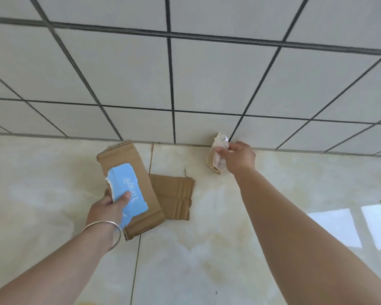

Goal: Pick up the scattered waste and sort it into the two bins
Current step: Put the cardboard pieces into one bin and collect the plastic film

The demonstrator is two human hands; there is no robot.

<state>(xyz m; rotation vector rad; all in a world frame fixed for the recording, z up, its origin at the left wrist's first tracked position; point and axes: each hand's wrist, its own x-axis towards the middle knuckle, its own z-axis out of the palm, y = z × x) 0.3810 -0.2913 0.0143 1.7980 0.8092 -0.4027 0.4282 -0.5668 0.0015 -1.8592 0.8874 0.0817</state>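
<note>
Two bare forearms reach forward from the bottom edge over a glossy marbled floor (207, 249), one from each side. The left hand (107, 209), with a single silver bangle (110, 230) on its wrist, is closed around two pieces stacked together: a torn blue printed card (130, 192) pinned under the thumb on top of a long brown cardboard strip (141, 172), both lifted and tilted away from the floor. Just beyond, one more cardboard piece (176, 197) lies flat on the floor, partly under the held strip. Further out, the right hand (240, 157) stretches at full arm's length, fingers closed on one crumpled wad of brownish and white paper (216, 155), close to where the floor meets the white tiled wall (207, 73) with dark grout lines
</note>
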